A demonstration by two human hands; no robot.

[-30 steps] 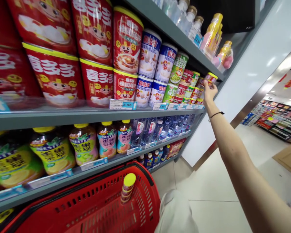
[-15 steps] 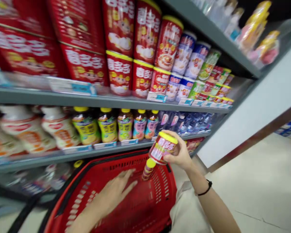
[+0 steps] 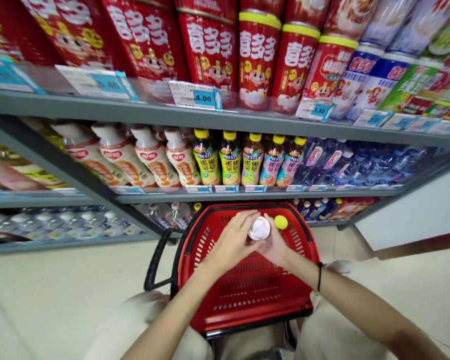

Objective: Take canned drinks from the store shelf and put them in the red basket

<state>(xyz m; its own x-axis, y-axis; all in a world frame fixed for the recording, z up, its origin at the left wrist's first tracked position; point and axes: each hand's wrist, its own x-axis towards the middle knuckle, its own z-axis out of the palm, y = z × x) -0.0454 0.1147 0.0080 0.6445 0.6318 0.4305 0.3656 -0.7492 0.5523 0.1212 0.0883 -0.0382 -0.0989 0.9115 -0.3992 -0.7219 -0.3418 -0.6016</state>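
Observation:
Above the red shopping basket [image 3: 243,312], my left hand [image 3: 230,242] and my right hand [image 3: 275,246] are closed around a can [image 3: 259,228] from both sides. The can's round, pale end faces up at me, and the fingers hide most of its sides. A dark band circles my right wrist. Inside the basket, just beyond my right hand, shows the yellow cap [image 3: 281,222] of a bottle. The bottle's body is hidden behind the hand.
Nestle tea bottles [image 3: 230,159] and white-capped bottles [image 3: 150,157] line the shelf beyond the basket. Red cans [image 3: 258,67] stand on the shelf above. The basket's black handle [image 3: 155,262] sticks out to the left. A white panel [image 3: 416,215] rises on the right.
My left hand has come up from the basket and joined the right on the can. The can has moved over the basket and turned, its pale end now up. The view has swung right.

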